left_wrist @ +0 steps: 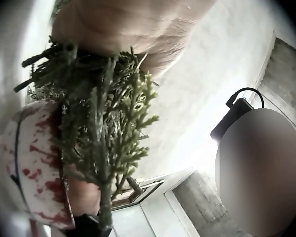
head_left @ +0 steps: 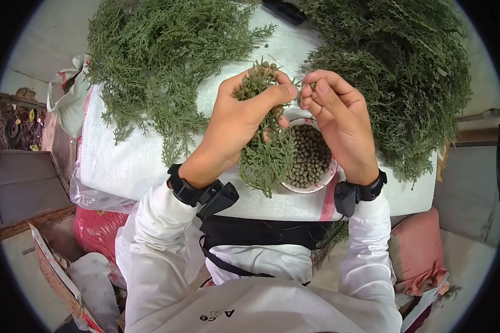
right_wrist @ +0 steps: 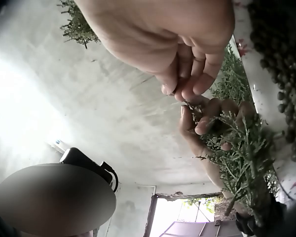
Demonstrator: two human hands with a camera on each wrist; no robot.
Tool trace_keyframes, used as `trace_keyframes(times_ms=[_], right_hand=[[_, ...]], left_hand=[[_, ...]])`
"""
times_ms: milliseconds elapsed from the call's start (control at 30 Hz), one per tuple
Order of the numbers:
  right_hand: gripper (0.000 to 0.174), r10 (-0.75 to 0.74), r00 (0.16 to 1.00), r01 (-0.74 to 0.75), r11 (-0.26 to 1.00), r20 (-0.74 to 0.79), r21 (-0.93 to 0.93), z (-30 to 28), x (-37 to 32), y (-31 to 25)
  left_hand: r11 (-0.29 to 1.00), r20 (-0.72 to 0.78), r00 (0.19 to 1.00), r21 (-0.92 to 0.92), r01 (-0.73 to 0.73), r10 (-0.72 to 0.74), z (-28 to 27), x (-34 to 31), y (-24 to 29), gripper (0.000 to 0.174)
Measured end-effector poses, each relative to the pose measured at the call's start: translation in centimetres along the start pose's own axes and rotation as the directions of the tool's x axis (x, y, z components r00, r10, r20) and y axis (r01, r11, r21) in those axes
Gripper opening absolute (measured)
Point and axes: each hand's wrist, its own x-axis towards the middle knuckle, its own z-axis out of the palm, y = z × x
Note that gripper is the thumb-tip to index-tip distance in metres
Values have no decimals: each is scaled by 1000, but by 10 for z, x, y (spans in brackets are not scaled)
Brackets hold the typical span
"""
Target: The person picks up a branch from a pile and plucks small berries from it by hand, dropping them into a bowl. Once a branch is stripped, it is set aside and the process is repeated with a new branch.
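Table [head_left: 144,161] is draped in white woven sacking, with concrete floor around it. At far left a crumpled white plastic bag [head_left: 66,94] hangs off the table edge, and a red sack [head_left: 97,233] sits on the floor below it. The left branch pile [head_left: 150,50], feathery green cuttings, sprawls over the table's far left corner.

Next I see the left hand [head_left: 239,122], raised above the table middle. Its grip is clenched round a sprig bunch [head_left: 269,155], thumb across the front and fingers curled behind. The cut stems poke out above the fist and the foliage hangs down. The left wrist view agrees: the bunch droops from the fist, just beside the bowl's red-patterned outer wall.

The bowl [head_left: 311,187] stands on the table near the front edge, directly under both hands. It is filled with small round brown-green berries [head_left: 308,155], and the hanging foliage covers its left rim.

The right hand [head_left: 339,119] is just right of the left one, almost touching it. Its fingertips [right_wrist: 180,89] are bunched tight, the grip nipping a small green bit [head_left: 312,86] at the top of the bunch. I cannot tell whether that bit is attached to the bunch.

The right branch pile [head_left: 394,72] is bigger and fills the table's far right side, reaching the edge. A pink sack [head_left: 419,250] lies on the floor at lower right.
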Motion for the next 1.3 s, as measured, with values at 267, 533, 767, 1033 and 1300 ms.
trace_keyframes(times_ms=[267, 533, 767, 1033, 1300], right_hand=[[24, -3, 998, -1, 998, -65, -58, 5, -4, 0], [20, -49, 991, 26, 984, -127, -177, 5, -6, -1], [18, -84, 987, 40, 954, -135, -297, 14, -8, -5], [21, -91, 983, 33, 940, -157, -339, 6, -12, -4], [18, -117, 986, 75, 944, -115, -322, 7, -12, -2]], left_hand=[[999, -60, 998, -42, -4, 2, 2, -3, 3, 17], [999, 12, 999, -7, -48, 48, 0, -3, -1, 16], [997, 43, 996, 24, -73, 72, 3, -5, -3, 15], [991, 95, 986, -1, -137, 137, 2, -6, -1, 11], [979, 137, 970, -8, -204, 203, 2, -6, -8, 13]])
